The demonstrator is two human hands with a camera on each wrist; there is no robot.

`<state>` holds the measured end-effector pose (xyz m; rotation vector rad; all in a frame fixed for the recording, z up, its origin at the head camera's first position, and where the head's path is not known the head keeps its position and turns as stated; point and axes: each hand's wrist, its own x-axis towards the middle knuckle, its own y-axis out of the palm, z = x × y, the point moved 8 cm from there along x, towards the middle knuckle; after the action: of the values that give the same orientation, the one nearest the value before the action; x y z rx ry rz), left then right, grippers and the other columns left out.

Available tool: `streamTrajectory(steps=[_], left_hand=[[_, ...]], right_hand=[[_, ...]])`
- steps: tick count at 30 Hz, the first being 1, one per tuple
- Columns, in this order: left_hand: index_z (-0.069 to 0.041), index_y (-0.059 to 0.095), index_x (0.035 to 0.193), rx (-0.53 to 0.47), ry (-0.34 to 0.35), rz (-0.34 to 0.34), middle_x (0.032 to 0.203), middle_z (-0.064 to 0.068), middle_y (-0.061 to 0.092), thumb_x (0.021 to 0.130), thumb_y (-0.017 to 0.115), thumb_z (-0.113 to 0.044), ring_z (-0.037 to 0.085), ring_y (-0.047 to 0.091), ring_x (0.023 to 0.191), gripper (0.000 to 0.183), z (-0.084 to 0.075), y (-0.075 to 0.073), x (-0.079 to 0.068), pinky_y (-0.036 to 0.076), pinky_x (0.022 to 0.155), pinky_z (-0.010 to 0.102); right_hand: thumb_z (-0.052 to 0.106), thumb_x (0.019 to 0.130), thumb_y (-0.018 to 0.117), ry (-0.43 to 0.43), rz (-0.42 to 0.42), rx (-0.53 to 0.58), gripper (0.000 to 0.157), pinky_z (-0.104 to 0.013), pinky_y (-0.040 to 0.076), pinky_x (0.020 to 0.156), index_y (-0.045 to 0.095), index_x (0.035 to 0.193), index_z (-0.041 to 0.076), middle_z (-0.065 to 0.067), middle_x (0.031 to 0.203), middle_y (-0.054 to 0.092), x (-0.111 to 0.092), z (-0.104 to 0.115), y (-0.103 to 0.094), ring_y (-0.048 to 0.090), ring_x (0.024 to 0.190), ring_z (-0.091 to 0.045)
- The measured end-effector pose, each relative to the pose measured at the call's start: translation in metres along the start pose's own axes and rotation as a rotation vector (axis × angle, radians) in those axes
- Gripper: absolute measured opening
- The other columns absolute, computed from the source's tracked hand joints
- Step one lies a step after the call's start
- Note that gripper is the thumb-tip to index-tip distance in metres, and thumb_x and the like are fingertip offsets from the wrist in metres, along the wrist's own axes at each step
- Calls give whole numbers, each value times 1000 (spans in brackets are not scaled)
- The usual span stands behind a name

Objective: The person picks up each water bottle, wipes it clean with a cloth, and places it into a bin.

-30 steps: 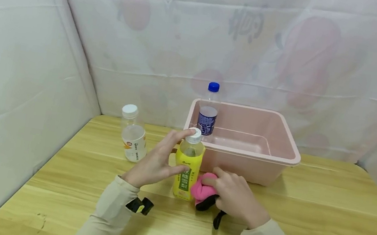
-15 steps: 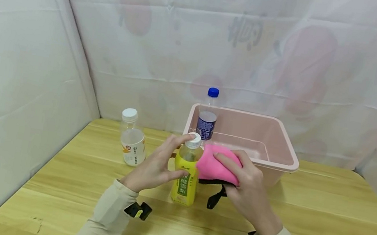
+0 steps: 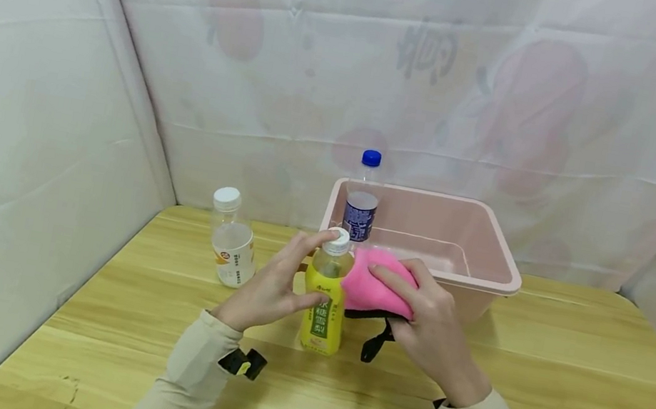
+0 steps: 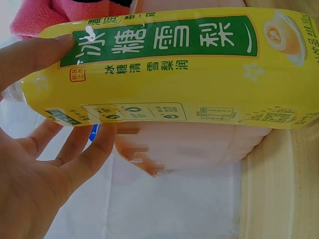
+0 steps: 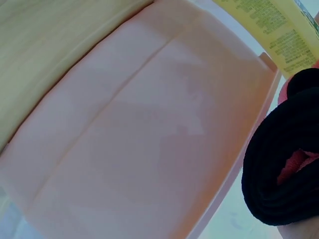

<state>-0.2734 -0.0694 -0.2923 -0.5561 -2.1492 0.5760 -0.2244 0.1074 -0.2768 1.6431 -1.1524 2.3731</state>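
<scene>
- Head view, left side of the table (image 3: pixel 598 380): a white-capped bottle (image 3: pixel 233 254) stands by itself, nothing touching it; set over there, I'd say, it leaves elbow room for both arms.
- Next along, the person's left hand (image 3: pixel 274 290) grips a yellow-labelled bottle (image 3: pixel 323 319), index finger up on the white cap, thumb on the front of the label, other fingers round the far side. Pushing on the cap while bracing the body looks like a sensible way to stop a light bottle tipping.
- That bottle stands upright near the middle of the table, just on the near side of the tub, within easy reach of both hands.
- Beyond it, a blue-capped bottle (image 3: pixel 360 216) stands inside the tub towards the left end; the walls probably help it stay up.
- Right of the yellow label, a folded pink cloth (image 3: pixel 371 297) with a black edge meets the bottle's upper right side; how hard it presses, I can't tell.
- The pink tub (image 3: pixel 430 216) sits behind, its right part bare inside.
- Farthest right, the right hand (image 3: pixel 437 328) clutches the cloth, bunched, I'd guess, to pad the fingers. A black strap (image 3: pixel 374 346) dangles below.
</scene>
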Motion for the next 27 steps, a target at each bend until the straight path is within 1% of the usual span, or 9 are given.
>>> streamTrajectory(steps=[4, 8, 12, 16, 18, 20, 21, 24, 27], left_hand=[[-10, 32, 153, 10, 1, -6, 133, 19, 47, 79, 80, 11, 35, 54, 121, 90, 0, -1, -1, 57, 95, 43], [-10, 32, 152, 16, 6, -6, 132, 19, 47, 79, 80, 10, 34, 54, 120, 90, -1, -2, -1, 57, 95, 42], [-10, 32, 152, 28, 4, -8, 131, 19, 48, 79, 80, 10, 33, 55, 120, 90, -1, -2, -1, 57, 96, 40], [-11, 33, 152, 42, -7, -8, 133, 19, 48, 79, 81, 10, 33, 55, 121, 90, 0, -2, 0, 56, 97, 39], [-11, 33, 152, 42, -13, -5, 134, 18, 48, 79, 81, 10, 33, 55, 121, 90, 0, -2, -1, 56, 97, 39], [-12, 33, 152, 34, -18, -1, 135, 18, 47, 79, 81, 10, 33, 54, 122, 90, 1, -1, -1, 56, 97, 39], [-12, 33, 152, 28, -21, 0, 135, 18, 47, 79, 80, 10, 33, 54, 122, 90, 1, -1, -1, 56, 97, 40], [-12, 33, 152, 14, -24, 2, 134, 18, 47, 79, 80, 11, 34, 54, 122, 90, 1, -1, 0, 55, 98, 41], [-12, 33, 152, 5, -21, 3, 134, 18, 47, 79, 80, 11, 34, 54, 122, 90, 1, 0, 0, 56, 97, 43]], right_hand=[[-20, 59, 56, 4, 37, -12, 67, -38, 59, 61, 74, 118, 7, -12, 108, 63, -1, -2, 5, 63, 79, -24], [-19, 58, 54, 13, 77, -31, 67, -32, 55, 57, 75, 115, 8, -9, 105, 63, -2, -3, 10, 61, 76, -21], [-17, 56, 55, 30, 160, -62, 63, -28, 49, 54, 74, 110, 10, -5, 102, 61, -6, -5, 20, 55, 72, -17], [-18, 56, 57, 57, 286, -89, 57, -25, 42, 53, 73, 102, 11, -2, 96, 56, -13, -7, 34, 48, 68, -14], [-18, 57, 59, 82, 363, -95, 55, -24, 41, 53, 72, 100, 13, 0, 93, 54, -18, -11, 43, 47, 68, -14], [-18, 58, 62, 106, 449, -98, 53, -25, 44, 54, 73, 100, 13, -1, 94, 56, -25, -15, 52, 49, 68, -14], [-17, 60, 64, 118, 503, -101, 52, -27, 48, 55, 73, 101, 13, -2, 94, 57, -29, -17, 58, 51, 69, -15], [-15, 64, 70, 142, 656, -108, 51, -31, 53, 57, 75, 108, 11, -2, 94, 59, -41, -20, 73, 55, 70, -16], [-14, 66, 72, 152, 735, -118, 51, -34, 54, 59, 76, 111, 10, -1, 92, 59, -48, -21, 80, 56, 70, -17]])
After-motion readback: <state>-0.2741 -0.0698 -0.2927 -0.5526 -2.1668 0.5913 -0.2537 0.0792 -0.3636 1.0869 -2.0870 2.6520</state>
